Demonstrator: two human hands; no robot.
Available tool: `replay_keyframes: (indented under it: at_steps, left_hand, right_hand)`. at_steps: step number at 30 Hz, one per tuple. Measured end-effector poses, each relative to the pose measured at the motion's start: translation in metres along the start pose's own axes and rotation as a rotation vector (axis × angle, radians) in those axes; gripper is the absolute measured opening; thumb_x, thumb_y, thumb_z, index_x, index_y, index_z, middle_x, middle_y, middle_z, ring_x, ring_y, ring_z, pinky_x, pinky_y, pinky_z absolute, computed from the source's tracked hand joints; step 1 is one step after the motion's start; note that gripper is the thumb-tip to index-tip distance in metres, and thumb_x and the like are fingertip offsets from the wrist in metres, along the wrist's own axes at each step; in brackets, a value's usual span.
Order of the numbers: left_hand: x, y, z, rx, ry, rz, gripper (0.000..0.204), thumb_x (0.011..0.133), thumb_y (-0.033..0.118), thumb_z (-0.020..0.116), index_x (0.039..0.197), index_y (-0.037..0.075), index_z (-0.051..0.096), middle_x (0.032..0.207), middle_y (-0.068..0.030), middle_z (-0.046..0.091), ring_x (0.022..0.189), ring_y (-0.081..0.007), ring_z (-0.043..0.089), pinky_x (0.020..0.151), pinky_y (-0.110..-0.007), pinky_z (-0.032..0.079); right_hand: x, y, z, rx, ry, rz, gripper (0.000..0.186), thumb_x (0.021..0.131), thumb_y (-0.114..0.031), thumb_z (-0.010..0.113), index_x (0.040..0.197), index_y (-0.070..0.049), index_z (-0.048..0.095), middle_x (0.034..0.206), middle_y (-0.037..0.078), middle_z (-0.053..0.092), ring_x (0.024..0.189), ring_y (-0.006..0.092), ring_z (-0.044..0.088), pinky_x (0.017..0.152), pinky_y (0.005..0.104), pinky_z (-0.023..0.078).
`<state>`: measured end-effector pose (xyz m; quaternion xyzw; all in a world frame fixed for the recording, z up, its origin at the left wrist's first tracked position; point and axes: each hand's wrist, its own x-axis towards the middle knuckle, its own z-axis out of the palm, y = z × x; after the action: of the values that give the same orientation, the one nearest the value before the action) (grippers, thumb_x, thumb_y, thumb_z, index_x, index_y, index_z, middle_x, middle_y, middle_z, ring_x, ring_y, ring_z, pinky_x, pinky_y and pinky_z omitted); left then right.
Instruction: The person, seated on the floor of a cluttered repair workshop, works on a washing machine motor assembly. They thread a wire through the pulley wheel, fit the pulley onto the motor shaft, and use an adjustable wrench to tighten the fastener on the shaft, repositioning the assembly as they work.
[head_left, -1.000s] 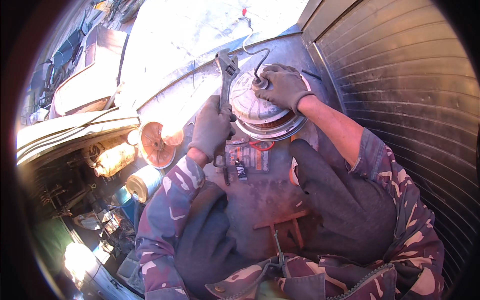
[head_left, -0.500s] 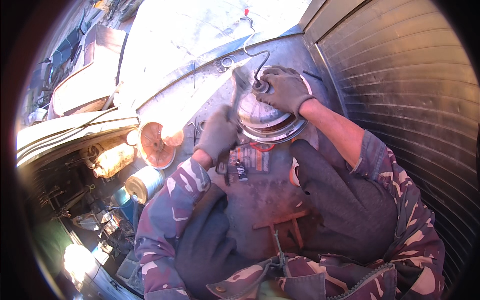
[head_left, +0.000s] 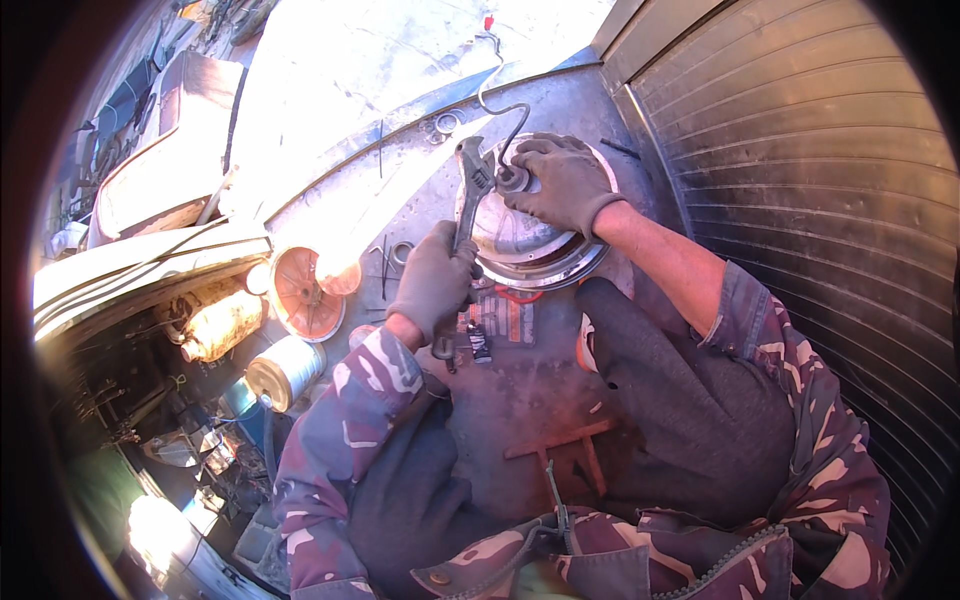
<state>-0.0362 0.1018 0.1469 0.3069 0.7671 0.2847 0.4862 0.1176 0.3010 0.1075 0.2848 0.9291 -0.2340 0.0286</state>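
Observation:
My gloved left hand (head_left: 434, 278) is closed around the handle of an adjustable wrench (head_left: 468, 205), its jaw pointing up and away from me. The wrench head is beside a round, silvery metal unit (head_left: 500, 234) with a stepped rim. On top of that unit sits a short cylindrical fitting (head_left: 513, 180), from which a dark cable (head_left: 524, 118) curves away. My gloved right hand (head_left: 568, 187) lies over the unit, fingers bent against the fitting. The fingertips partly hide how they hold it.
Ribbed metal panels (head_left: 800, 150) rise on the right. On the left are an orange round plastic piece (head_left: 292, 300), a spool (head_left: 270, 380) and a rusty cylinder (head_left: 225, 326). Metal rings (head_left: 447, 123) and thin rods lie on the floor. A rusty metal frame (head_left: 560, 440) is between my legs.
The wrench and my left hand were blurred by motion and now show sharply, with the wrench head slightly left of the fitting. My right hand stays on the unit.

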Motion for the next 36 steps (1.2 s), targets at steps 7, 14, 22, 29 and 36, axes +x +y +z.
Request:
replay_keyframes:
  at_steps: [7, 14, 22, 29, 36]
  left_hand:
    - [-0.005, 0.002, -0.012, -0.311, 0.051, -0.071, 0.028, 0.113, 0.017, 0.054, 0.133, -0.003, 0.057, 0.086, -0.0084, 0.069, 0.057, -0.0126, 0.062, 0.051, -0.03, 0.051]
    - [-0.005, 0.001, -0.002, -0.142, -0.059, -0.117, 0.023, 0.113, 0.019, 0.056, 0.123, -0.001, 0.059, 0.084, -0.01, 0.071, 0.055, -0.0152, 0.064, 0.051, -0.031, 0.052]
    - [0.002, -0.01, -0.004, -0.178, 0.081, -0.025, 0.026, 0.113, 0.018, 0.056, 0.128, -0.002, 0.059, 0.085, -0.0088, 0.071, 0.056, -0.014, 0.064, 0.051, -0.031, 0.053]
    - [-0.001, -0.008, -0.002, -0.207, -0.074, -0.107, 0.032, 0.112, 0.018, 0.057, 0.135, -0.004, 0.058, 0.084, -0.0084, 0.07, 0.057, -0.0148, 0.064, 0.049, -0.032, 0.052]
    - [-0.002, -0.01, 0.005, -0.226, 0.075, -0.073, 0.023, 0.112, 0.016, 0.056, 0.127, -0.002, 0.06, 0.085, -0.0102, 0.072, 0.059, -0.0156, 0.066, 0.051, -0.031, 0.053]
  right_hand:
    - [-0.001, 0.001, 0.003, -0.002, 0.061, -0.028, 0.057, 0.089, -0.05, 0.079, 0.128, -0.009, 0.08, 0.148, 0.009, 0.069, 0.148, 0.026, 0.054, 0.127, 0.0452, 0.036]
    - [-0.001, 0.0, 0.0, -0.02, 0.035, -0.016, 0.058, 0.09, -0.051, 0.079, 0.13, -0.009, 0.079, 0.149, 0.009, 0.068, 0.15, 0.0273, 0.053, 0.127, 0.0454, 0.035]
    - [-0.002, 0.003, 0.003, 0.01, 0.03, -0.033, 0.057, 0.091, -0.052, 0.076, 0.129, -0.01, 0.08, 0.15, 0.011, 0.067, 0.15, 0.0299, 0.052, 0.128, 0.0462, 0.034]
    - [-0.003, 0.001, 0.001, 0.007, -0.007, -0.008, 0.06, 0.089, -0.052, 0.078, 0.13, -0.007, 0.079, 0.149, 0.009, 0.069, 0.148, 0.0271, 0.054, 0.127, 0.0443, 0.036]
    - [-0.004, 0.003, 0.0, 0.01, -0.011, -0.005, 0.06, 0.089, -0.051, 0.079, 0.13, -0.007, 0.079, 0.149, 0.011, 0.068, 0.147, 0.0287, 0.055, 0.125, 0.0439, 0.039]
